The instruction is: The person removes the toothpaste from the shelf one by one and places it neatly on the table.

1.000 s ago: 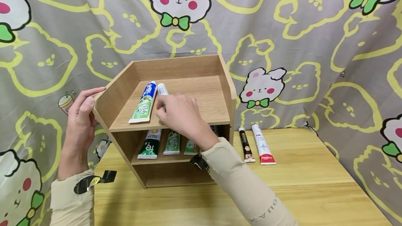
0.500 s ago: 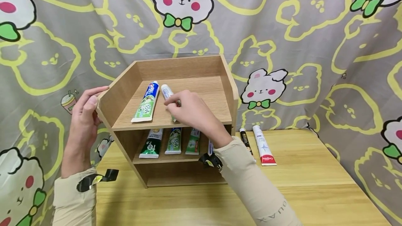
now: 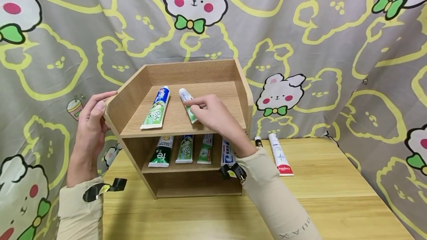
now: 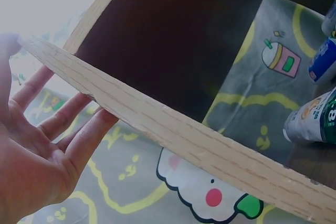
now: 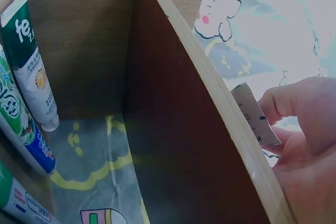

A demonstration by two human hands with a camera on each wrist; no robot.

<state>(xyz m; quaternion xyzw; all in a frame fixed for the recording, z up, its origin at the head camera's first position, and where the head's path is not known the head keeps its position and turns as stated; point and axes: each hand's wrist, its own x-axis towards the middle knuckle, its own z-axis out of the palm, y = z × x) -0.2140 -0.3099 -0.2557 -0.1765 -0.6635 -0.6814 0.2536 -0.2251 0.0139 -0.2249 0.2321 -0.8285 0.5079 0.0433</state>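
Note:
My right hand pinches a small white and green toothpaste tube on the top board of a wooden shelf unit. The tube slants, its cap toward the back left; my fingers cover part of its right side. In the right wrist view its pale flat end shows beside the fingers, past the board's edge. Left of it lies a larger blue and green toothpaste tube. My left hand rests against the outside of the unit's left panel; the left wrist view shows its fingers extended to the panel's edge.
Several toothpaste tubes lie on the middle board, among them a dark green one and a blue and white one. On the table right of the unit lie a red-ended white tube and a black tube, mostly hidden by my sleeve.
My right hand has moved right along the top board with the small tube, away from the larger one, and the tube now slants the other way. My left hand stays at the panel.

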